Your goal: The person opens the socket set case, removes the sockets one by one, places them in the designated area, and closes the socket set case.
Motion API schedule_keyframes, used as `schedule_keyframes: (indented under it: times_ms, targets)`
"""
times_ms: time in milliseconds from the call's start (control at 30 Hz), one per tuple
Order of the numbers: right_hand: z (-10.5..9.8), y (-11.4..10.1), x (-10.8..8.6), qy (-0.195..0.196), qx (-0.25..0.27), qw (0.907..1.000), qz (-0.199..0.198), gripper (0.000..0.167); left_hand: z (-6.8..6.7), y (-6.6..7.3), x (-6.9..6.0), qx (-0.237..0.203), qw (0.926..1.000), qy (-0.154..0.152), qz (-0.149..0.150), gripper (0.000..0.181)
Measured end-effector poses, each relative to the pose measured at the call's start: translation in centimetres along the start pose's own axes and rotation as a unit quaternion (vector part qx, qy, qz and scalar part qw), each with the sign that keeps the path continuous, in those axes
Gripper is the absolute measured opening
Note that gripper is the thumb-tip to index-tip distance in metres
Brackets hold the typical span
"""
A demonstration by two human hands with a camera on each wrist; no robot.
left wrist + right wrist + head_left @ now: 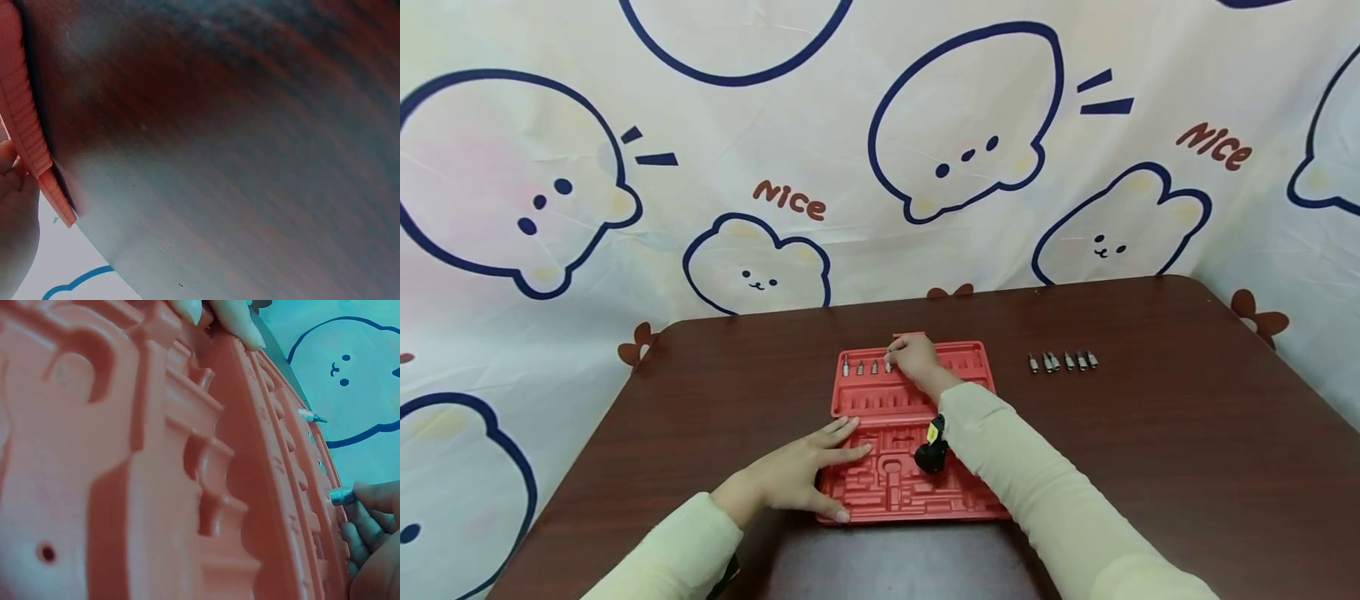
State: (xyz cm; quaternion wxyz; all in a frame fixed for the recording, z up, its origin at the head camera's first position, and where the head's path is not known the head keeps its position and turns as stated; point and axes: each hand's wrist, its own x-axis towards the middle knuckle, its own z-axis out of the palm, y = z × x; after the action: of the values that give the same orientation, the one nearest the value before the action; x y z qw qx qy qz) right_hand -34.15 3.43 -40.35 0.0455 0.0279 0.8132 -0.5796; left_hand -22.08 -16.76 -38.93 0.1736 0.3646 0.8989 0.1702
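A red plastic case [917, 517] lies unfolded on the table, with moulded recesses in both halves. Between thumb and fingers, my right hand [916, 357] pinches a silver bit socket [341, 496] at the slots of the far half. To its left, several silver bit sockets [860, 367] stand in a row of slots; the right wrist view shows one standing bit socket [307, 415] with its tip outward. My left hand [793, 471] rests with spread fingers on the near half's left edge. In the left wrist view it shows only partly.
Several more silver bit sockets [1049, 362] stand on the dark wooden table [1172, 450] to the right of the case. A black wrist camera [931, 454] on the right forearm covers part of the near half. A printed cloth [850, 258] hangs behind the table.
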Motion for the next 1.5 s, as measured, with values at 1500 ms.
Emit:
schedule_keyframes:
  times_ms: [1500]
  targets:
    - [-16.3, 3.0, -6.0, -0.028, 0.037, 0.9988, -0.014, 0.031, -0.4, 0.7, -0.2, 0.102, 0.9948, -0.007, 0.003, 0.084]
